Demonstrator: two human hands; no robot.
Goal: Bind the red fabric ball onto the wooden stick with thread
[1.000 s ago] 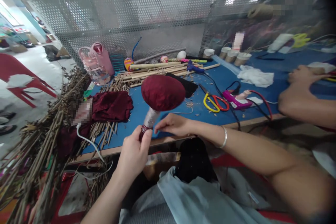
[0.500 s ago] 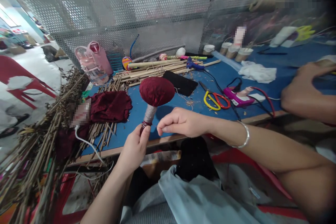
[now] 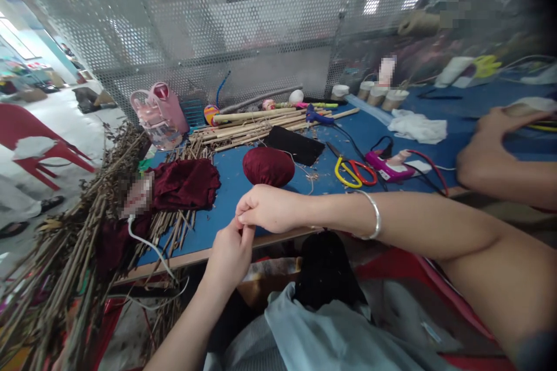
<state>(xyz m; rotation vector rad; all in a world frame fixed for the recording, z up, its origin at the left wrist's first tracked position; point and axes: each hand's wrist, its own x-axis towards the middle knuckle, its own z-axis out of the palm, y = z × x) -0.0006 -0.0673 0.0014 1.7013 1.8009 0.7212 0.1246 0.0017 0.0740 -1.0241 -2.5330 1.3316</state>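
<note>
A dark red cloth-covered rounded head (image 3: pixel 268 167) rises beyond my hands, above the blue table. Its wrapped handle is mostly hidden behind my fingers. My left hand (image 3: pixel 230 249) is closed around the handle's lower part. Right against it, my right hand (image 3: pixel 272 208) is closed in a pinch, its fingertips touching the left thumb and index finger; what they pinch is too small to make out. A crumpled dark red cloth (image 3: pixel 187 184) lies to the left on thin sticks.
On the blue table (image 3: pixel 235 171) are a black pad (image 3: pixel 295 145), scissors (image 3: pixel 348 171), a purple power strip (image 3: pixel 387 166), a blue glue gun (image 3: pixel 317 116), and wooden sticks. Dry stalks (image 3: pixel 82 226) lie left. Another person's hand (image 3: pixel 483 151) is at the right.
My right hand has moved left, over the handle to my left hand. The red head sits slightly lower and further right, with its handle now mostly covered. The view has shifted slightly.
</note>
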